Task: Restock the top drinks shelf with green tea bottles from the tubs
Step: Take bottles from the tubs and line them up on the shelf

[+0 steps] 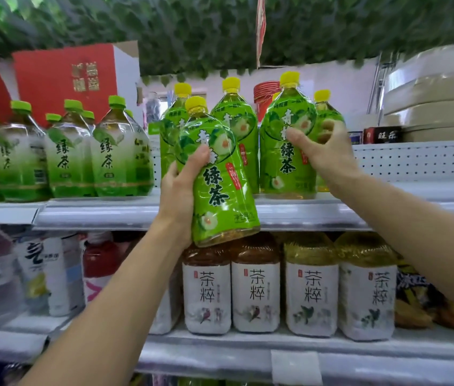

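Left hand point(182, 190) wrapped round a tilted green tea bottle point(221, 179) just off the top shelf point(147, 211) lip, likely waiting for a slot, right hand point(322, 150) clasping a standing front-row bottle point(287, 140) on the shelf, probably nudging it aside for room.

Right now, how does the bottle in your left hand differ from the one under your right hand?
The left-hand bottle is in the air, in front of the shelf edge, tilted; the right-hand bottle stands upright on the shelf. The left hand grips its bottle low on the body; the right hand grips higher. Both have yellow caps and matching green labels.
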